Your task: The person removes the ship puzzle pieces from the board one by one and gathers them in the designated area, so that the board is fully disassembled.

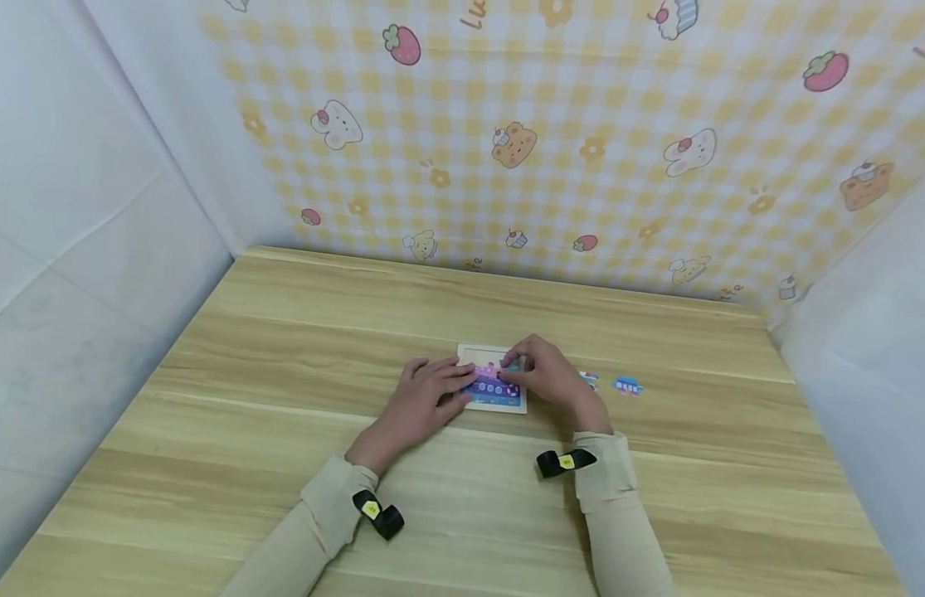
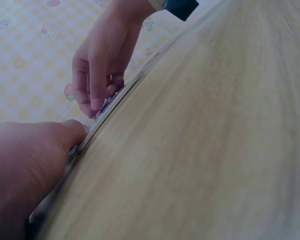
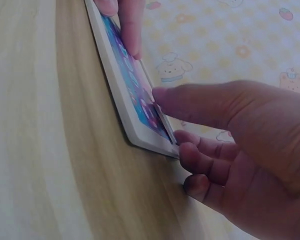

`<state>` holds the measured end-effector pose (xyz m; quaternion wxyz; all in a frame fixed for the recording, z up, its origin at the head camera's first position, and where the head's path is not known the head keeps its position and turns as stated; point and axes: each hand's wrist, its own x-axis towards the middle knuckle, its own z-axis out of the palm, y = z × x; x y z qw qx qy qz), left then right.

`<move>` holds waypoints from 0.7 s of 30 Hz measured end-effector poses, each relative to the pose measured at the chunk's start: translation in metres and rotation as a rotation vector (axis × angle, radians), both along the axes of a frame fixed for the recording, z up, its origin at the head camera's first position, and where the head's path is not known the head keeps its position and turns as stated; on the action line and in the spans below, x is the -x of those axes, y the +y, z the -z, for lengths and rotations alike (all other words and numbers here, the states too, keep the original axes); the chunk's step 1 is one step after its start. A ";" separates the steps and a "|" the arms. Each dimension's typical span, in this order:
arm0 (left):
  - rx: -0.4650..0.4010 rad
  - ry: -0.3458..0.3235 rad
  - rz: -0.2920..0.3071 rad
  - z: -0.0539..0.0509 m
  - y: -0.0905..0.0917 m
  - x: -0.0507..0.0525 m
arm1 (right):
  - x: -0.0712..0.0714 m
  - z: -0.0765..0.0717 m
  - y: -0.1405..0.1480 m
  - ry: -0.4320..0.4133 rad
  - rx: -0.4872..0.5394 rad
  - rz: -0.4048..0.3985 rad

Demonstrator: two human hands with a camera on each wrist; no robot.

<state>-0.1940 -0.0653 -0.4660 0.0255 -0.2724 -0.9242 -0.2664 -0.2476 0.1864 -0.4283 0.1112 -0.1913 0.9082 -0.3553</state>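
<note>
My two bare hands meet over a small, pale-framed puzzle board (image 1: pixel 473 353) that lies flat near the middle of a wood-grain tabletop (image 1: pixel 283 398). The board carries a ship picture (image 1: pixel 495 388) in purple, pink and blue, with a row of round portholes; its upper left shows a plain pale area.

My left hand (image 1: pixel 425 394) comes in from the left, fingers extended and slightly spread. Their tips rest on the picture, while the thumb lies apart from them at the board's near left corner.

My right hand (image 1: pixel 547 377) is curled over the board's far right part. Thumb and fingertips pinch a thin puzzle piece (image 3: pixel 165 122), seen almost edge-on and tilted above the board's surface; what is printed on it I cannot tell.

Right of the board lie two loose pieces. One, blue with pale windows (image 1: pixel 628 385), is in full view; the other, a multicoloured one (image 1: pixel 590 381), sits nearer and is partly hidden behind my right wrist.

I wear beige sleeves (image 1: pixel 619 514), with a black strap (image 1: pixel 387 521) bearing a yellow label at each wrist. Behind the table hangs a yellow-and-white checked cloth (image 1: pixel 462 207) printed with strawberries, bears and cupcakes.
</note>
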 end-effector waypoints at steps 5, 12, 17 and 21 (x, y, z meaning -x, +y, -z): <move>-0.001 0.004 0.000 0.002 -0.001 0.001 | 0.000 -0.001 0.009 -0.008 0.005 0.009; 0.003 -0.003 0.001 0.001 0.000 0.001 | 0.000 -0.003 0.016 -0.046 0.026 0.011; -0.001 -0.001 0.000 0.001 0.000 0.000 | 0.000 -0.003 0.016 -0.036 0.018 0.024; 0.000 0.001 -0.003 0.002 0.000 0.000 | 0.000 -0.001 0.017 -0.047 0.046 0.037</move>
